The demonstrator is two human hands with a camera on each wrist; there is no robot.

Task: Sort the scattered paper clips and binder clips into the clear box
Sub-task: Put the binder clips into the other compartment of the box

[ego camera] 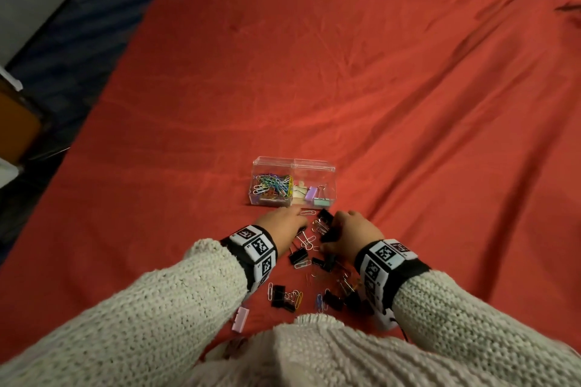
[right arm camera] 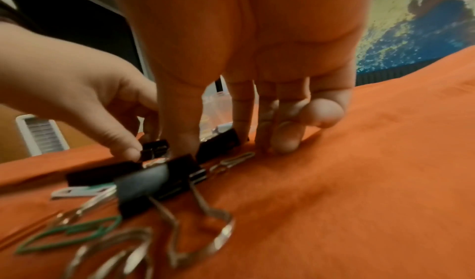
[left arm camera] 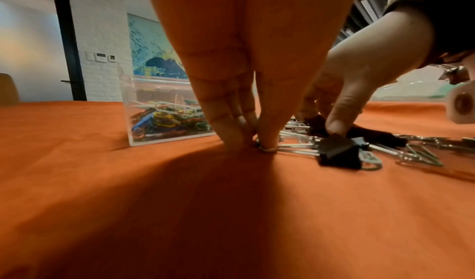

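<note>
We are mid-sort: our left hand [left arm camera: 231, 80] pinches a white wire paper clip [left arm camera: 267, 148] off the red cloth, fingers [left arm camera: 226, 129] together. Our right hand [right arm camera: 246, 64] clamps a small black binder clip [right arm camera: 218, 143] at frame centre; next, each goes to its half of the clear plastic box [ego camera: 314, 166].

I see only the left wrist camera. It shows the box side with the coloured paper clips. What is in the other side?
Observer: The right half of the clear box holds a few pastel binder clips.
Operator: Do any clips lie nearer to the person, outside my picture?
Observer: Yes. A pink binder clip lies alone on the red cloth, close beside the left sleeve.
</note>
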